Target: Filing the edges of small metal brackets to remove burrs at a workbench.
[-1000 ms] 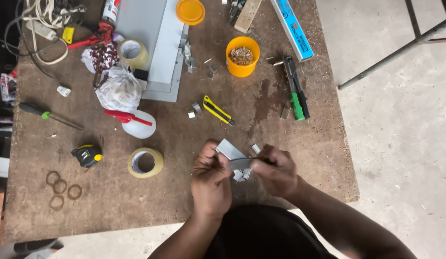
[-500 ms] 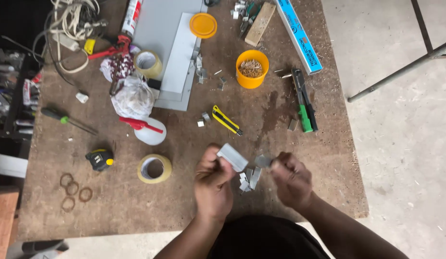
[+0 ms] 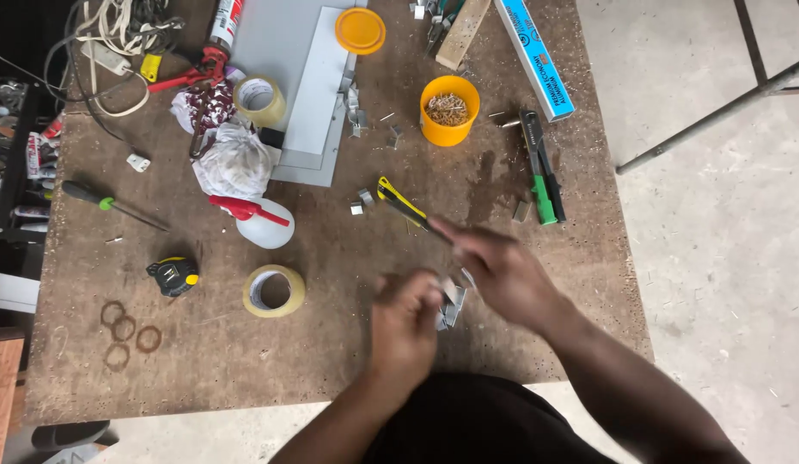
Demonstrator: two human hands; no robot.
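Two tape rolls (image 3: 273,290), one yellow knife (image 3: 402,204); left hand (image 3: 405,322) pinching metal pieces (image 3: 452,301), right hand (image 3: 494,266) outstretched, blurred, grip unclear

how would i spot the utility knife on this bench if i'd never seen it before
Start at the brown workbench and find the orange cup of screws near its far edge. Come toward the person from there: the utility knife lies slanted just beyond the outstretched right hand. It is the only slim yellow-and-black tool there; the small metal clips beside it are grey.
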